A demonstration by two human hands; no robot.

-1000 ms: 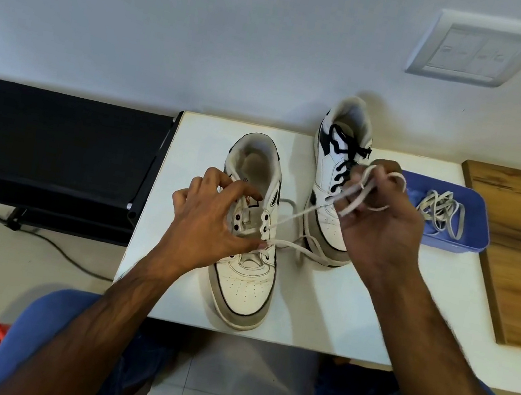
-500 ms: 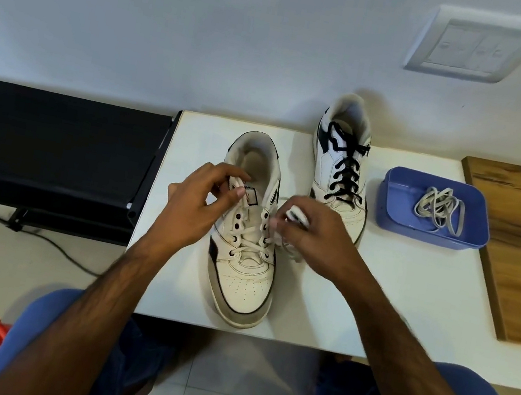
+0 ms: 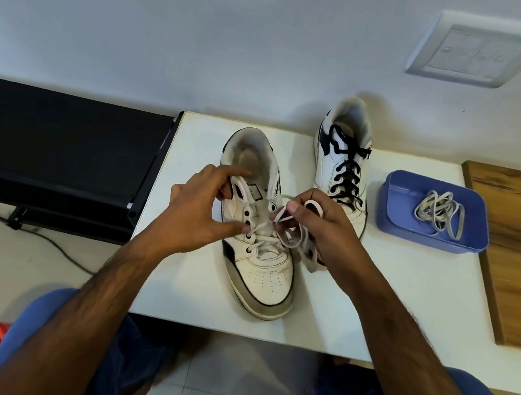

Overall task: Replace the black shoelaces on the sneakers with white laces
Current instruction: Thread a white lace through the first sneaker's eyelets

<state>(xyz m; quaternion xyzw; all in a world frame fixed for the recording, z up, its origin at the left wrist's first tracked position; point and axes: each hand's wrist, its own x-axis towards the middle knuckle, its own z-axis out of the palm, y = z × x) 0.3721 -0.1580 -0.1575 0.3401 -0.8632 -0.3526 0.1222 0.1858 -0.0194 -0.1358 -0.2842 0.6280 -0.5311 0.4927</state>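
Now the right hand [image 3: 323, 229] pinches the white lace [image 3: 283, 215] just right of the near sneaker's [image 3: 263, 253] eyelets, while the left hand [image 3: 200, 214] grips its collar.

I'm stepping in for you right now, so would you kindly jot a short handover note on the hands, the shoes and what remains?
Left hand grips the near sneaker at its eyelets. Right hand pinches the white lace, threaded through the lower eyelets only. Far sneaker keeps its black laces. A spare white lace lies in the blue tray.
Left: finish the near shoe, then relace the far one.
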